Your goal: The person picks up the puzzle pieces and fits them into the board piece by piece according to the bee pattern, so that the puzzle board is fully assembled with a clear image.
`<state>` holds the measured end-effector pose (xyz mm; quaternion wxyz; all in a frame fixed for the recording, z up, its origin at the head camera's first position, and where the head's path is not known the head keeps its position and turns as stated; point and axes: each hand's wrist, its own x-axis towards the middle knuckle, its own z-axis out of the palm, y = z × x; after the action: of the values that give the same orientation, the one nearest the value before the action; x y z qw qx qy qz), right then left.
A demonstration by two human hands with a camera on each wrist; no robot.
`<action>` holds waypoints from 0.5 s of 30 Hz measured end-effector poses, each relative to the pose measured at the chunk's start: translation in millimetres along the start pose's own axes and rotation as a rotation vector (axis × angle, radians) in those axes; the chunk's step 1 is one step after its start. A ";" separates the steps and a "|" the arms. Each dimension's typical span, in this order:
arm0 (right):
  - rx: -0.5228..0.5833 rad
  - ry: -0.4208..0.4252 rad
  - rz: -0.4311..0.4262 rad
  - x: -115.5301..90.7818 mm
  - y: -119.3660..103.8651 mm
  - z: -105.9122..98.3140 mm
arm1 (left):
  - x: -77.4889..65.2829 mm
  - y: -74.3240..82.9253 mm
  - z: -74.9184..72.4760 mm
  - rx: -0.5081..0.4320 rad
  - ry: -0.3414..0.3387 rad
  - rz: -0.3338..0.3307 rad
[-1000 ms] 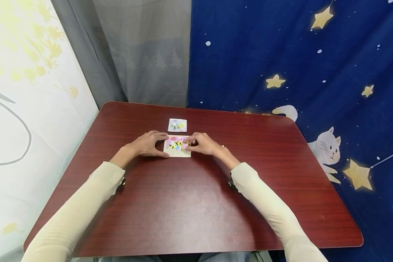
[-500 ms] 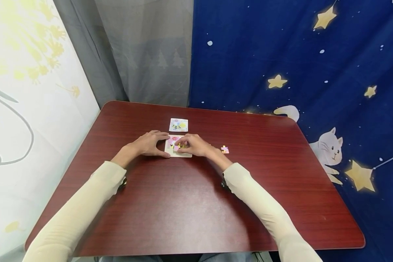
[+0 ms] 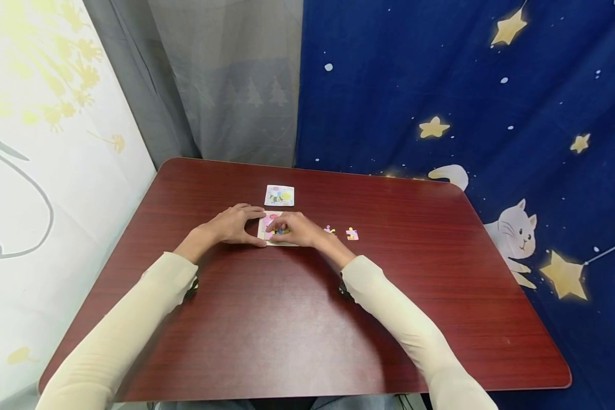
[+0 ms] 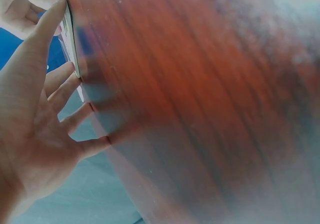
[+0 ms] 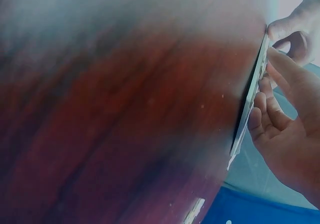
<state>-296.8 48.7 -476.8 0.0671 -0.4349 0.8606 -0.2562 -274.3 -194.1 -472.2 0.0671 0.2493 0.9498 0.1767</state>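
Observation:
A shallow puzzle board (image 3: 262,230) with a cream frame and a pink picture lies flat near the far side of the table. My left hand (image 3: 232,224) rests at its left end, thumb at the near corner and index fingertip at the far one. The left wrist view shows that hand's fingers (image 4: 77,118) straight and spread against the tabletop. Over the board, my right hand (image 3: 301,228) pinches a small puzzle piece between thumb and index finger, mostly hidden by the fingers. Its other fingers (image 5: 257,119) curl close along the board (image 5: 248,101) in the right wrist view.
Two loose puzzle pieces lie right of the board: a pink and yellow piece (image 3: 352,233) and a piece (image 3: 329,230) beside my right wrist. Behind the board is a square picture card (image 3: 279,195) with a bee. The reddish-brown table (image 3: 246,319) ends before curtains (image 3: 379,102).
My right hand has moved left across the board with the piece, uncovering the loose pieces to its right. My left hand has stayed at the board's left end.

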 end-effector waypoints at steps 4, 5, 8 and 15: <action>0.000 0.000 -0.006 2.6 -0.9 2.8 | 0.1 -0.1 0.3 -0.002 0.003 0.002; -0.006 -0.001 -0.006 3.2 -1.2 3.3 | 0.1 -0.1 0.6 -0.002 0.004 0.002; -0.029 -0.012 -0.012 4.6 -2.7 4.4 | 0.2 -0.5 1.3 -0.001 0.008 0.005; -0.088 -0.031 -0.017 6.2 -7.3 4.3 | 1.4 -1.6 1.6 0.006 0.013 0.012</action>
<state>-293.9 38.6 -476.2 0.0589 -0.4486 0.8663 -0.2118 -275.9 -194.2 -474.3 0.0591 0.2540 0.9493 0.1758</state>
